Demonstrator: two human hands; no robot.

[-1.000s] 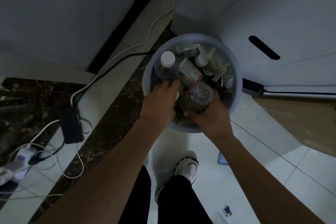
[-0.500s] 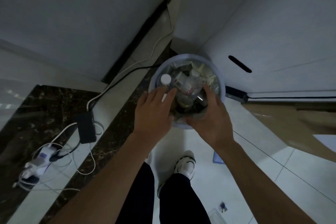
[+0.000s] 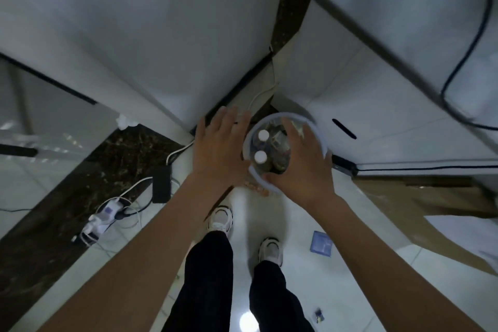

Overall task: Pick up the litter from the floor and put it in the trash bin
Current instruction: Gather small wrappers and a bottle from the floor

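Trash bin (image 3: 258, 182) sits at my twelve o'clock, in the wall corner, two bottles (image 3: 263, 135) inside. Left hand (image 3: 218, 148) at its nine, right hand (image 3: 301, 167) over its four. Power strip (image 3: 107, 215) on the floor at eight, packet (image 3: 321, 241) at five.

This is an indoor room corner, either a home or an office; which one cannot be told. The floor is glossy white tile (image 3: 296, 224) edged on the left by a dark veined marble strip (image 3: 54, 210). Plain white wall panels (image 3: 161, 35) meet at a dark baseboard (image 3: 242, 83) at the far side. A white power strip (image 3: 103, 219) with tangled cables and a black power adapter (image 3: 161, 183) lie on the left. A round pale-blue plastic trash bin (image 3: 318, 129) sits in the corner, and a brown cardboard sheet (image 3: 417, 197) lies to the right.
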